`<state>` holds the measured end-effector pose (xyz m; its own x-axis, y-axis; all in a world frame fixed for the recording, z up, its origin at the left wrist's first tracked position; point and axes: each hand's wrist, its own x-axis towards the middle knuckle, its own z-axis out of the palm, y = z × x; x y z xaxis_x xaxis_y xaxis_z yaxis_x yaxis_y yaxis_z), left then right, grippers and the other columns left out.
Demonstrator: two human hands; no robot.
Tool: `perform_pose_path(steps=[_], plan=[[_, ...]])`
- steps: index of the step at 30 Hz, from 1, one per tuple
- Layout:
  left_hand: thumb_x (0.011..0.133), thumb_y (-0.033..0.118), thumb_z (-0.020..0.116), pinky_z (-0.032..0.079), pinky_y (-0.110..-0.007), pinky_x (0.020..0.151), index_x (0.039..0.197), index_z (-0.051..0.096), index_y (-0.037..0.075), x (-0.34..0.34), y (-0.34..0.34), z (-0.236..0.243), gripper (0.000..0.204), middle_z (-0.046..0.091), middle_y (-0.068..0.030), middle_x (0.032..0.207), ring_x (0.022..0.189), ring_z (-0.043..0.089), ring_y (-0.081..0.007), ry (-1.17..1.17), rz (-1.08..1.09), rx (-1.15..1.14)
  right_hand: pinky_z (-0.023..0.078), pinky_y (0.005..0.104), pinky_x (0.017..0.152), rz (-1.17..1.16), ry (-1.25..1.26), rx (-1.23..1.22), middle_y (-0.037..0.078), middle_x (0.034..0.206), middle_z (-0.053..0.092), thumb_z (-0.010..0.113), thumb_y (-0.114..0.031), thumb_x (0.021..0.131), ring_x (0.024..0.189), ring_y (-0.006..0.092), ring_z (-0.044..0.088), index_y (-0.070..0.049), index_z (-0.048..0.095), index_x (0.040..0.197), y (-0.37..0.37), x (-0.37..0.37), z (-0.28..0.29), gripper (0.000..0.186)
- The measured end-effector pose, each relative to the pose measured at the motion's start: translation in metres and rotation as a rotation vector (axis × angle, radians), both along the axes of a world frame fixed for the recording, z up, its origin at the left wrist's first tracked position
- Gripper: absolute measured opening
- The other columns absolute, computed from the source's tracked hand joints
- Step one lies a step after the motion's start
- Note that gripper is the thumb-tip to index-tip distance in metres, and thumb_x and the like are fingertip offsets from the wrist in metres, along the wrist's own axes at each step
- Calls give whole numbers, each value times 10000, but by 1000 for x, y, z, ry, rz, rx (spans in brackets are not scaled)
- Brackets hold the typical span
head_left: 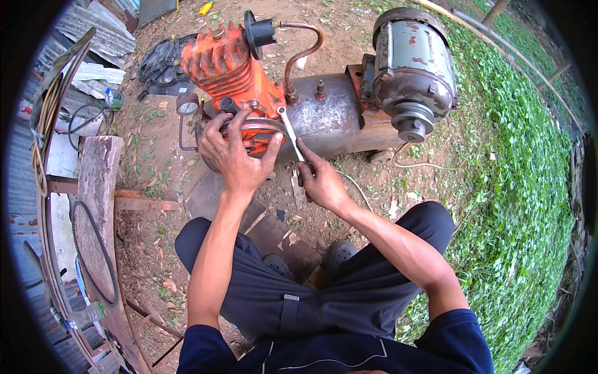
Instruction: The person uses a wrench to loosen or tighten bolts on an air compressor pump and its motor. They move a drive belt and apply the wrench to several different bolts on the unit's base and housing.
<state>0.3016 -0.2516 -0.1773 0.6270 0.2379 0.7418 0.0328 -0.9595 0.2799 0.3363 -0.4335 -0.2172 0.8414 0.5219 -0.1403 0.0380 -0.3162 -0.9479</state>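
Observation:
An orange finned compressor pump (232,73) sits on a worn metal air tank (327,107) in front of me. My left hand (243,163) grips the pump's flywheel (265,124), fingers over its far side and thumb on the near rim. In my right hand (322,182) is a silver wrench (290,132), held closed at its near end. The wrench's ring end lies at the right edge of the pump's orange body; whether it sits on a bolt there I cannot tell. A round pressure gauge (187,107) stands left of the flywheel.
A grey electric motor (414,65) with a stepped pulley is mounted on the tank's right end. A bent copper pipe (316,38) joins pump and tank. A wooden plank (99,187) with a black belt (93,249) lies left. Grass (511,181) grows at right.

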Motion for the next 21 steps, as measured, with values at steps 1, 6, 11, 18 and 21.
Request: perform_pose_path(steps=[1,6,11,18,21], plan=[[755,574,785,266,-546,1036,1307,583,185,0,0,0,704,435,-129,1247,1212,380,-344,-2,-3,-1,485,338,538,16,-18,-23,59,695,585,528,-159,1020,532,135,549,-183,410,1535,-3,4,1,529],[755,566,788,276,-538,1032,1313,582,185,-3,4,-1,706,437,-121,1252,1211,385,-339,12,3,13,468,309,555,143,213,-167,33,699,593,617,-237,1002,577,93,512,-172,450,1518,-15,23,45,546],[762,554,784,282,-531,1036,1314,585,180,-3,5,1,695,445,-120,1246,1200,399,-335,17,-20,18,541,387,733,220,-180,-246,159,854,722,697,-330,944,720,202,687,-195,512,1467,-29,49,18,572],[776,516,776,294,-528,1031,1307,589,176,-6,8,2,657,457,-119,1250,1203,407,-328,29,-29,43,528,499,833,141,-694,-619,177,1027,710,678,-227,903,971,380,665,-152,627,1321,-35,65,29,428],[778,489,787,291,-516,1031,1316,573,160,-8,7,5,666,449,-122,1241,1207,397,-330,53,-46,44,482,444,890,86,-960,-616,100,1043,668,674,-166,875,1046,300,594,-126,679,1211,-38,73,19,338]])
